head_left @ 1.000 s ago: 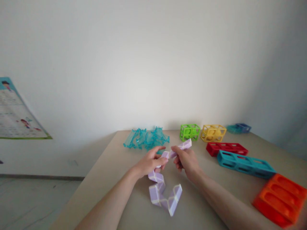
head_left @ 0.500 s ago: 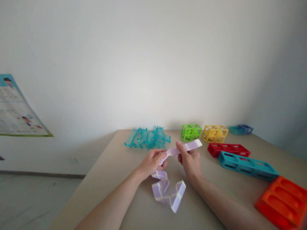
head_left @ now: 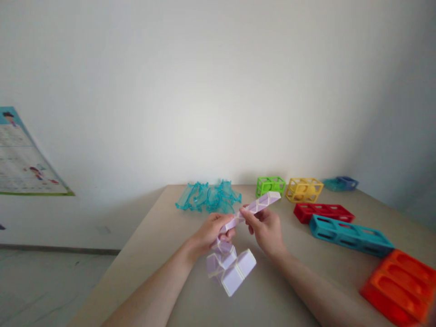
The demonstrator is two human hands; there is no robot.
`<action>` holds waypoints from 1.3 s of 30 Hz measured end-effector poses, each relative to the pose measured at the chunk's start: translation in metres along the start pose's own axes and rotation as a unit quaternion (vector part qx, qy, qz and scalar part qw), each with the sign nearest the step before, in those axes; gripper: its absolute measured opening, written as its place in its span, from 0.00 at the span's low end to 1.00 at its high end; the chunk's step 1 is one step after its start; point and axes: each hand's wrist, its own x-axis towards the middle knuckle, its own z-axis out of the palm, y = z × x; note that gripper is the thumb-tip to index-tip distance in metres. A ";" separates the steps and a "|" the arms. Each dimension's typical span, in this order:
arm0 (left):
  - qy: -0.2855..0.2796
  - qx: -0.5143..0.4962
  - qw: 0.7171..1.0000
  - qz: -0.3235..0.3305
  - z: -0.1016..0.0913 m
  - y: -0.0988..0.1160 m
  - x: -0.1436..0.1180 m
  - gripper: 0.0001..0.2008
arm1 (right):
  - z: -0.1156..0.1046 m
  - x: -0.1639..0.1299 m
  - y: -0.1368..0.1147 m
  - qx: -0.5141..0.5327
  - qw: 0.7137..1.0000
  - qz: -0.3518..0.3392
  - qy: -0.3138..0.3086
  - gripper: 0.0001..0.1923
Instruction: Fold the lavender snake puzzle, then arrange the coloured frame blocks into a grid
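A lilac twist-snake puzzle (head_left: pixel 235 268) with white edges is held above the beige table (head_left: pixel 163 236). My left hand (head_left: pixel 209 231) grips its middle, and the folded lower part hangs below that hand. My right hand (head_left: pixel 265 227) pinches the straight upper section (head_left: pixel 260 205), which points up and to the right toward the green cube. The two hands sit close together, almost touching.
Along the back of the table lie a teal clear-plastic pile (head_left: pixel 209 198), a green frame cube (head_left: pixel 270 186), a yellow frame block (head_left: pixel 304 189) and a small blue piece (head_left: pixel 342 183). To the right lie a red bar (head_left: pixel 322 212), a teal bar (head_left: pixel 350 235) and an orange block (head_left: pixel 398 284).
The straight end has been twisted and now points up to the right. The hanging lower part has folded tighter and lifted off the table, and both hands have risen slightly.
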 end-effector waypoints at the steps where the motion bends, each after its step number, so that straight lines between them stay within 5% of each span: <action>1: -0.011 -0.004 1.000 0.003 0.000 0.000 0.000 0.23 | 0.000 0.000 0.001 -0.005 1.000 -0.003 0.007 0.20; 9: -0.041 -0.065 0.997 0.014 -0.001 0.001 -0.003 0.18 | 0.001 -0.002 0.001 0.048 0.998 -0.025 0.014 0.19; 13: -0.082 -0.041 0.996 -0.009 -0.002 0.004 -0.005 0.18 | 0.002 0.004 0.001 0.111 0.991 0.069 0.016 0.22; 20: -0.051 0.044 0.997 0.032 0.004 0.006 -0.004 0.26 | 0.003 0.007 0.007 0.141 0.971 0.190 0.041 0.21; 29: -0.011 0.058 0.998 0.013 -0.005 -0.003 0.001 0.19 | -0.005 0.005 -0.002 -0.061 0.992 0.059 0.092 0.24; 33: -0.041 -0.017 0.999 -0.014 -0.005 -0.004 0.000 0.15 | -0.006 0.008 -0.002 -0.036 0.993 0.036 0.108 0.23; 39: 0.036 -0.067 0.995 -0.066 -0.001 0.001 0.002 0.13 | -0.007 0.007 0.002 0.021 0.996 -0.039 0.074 0.19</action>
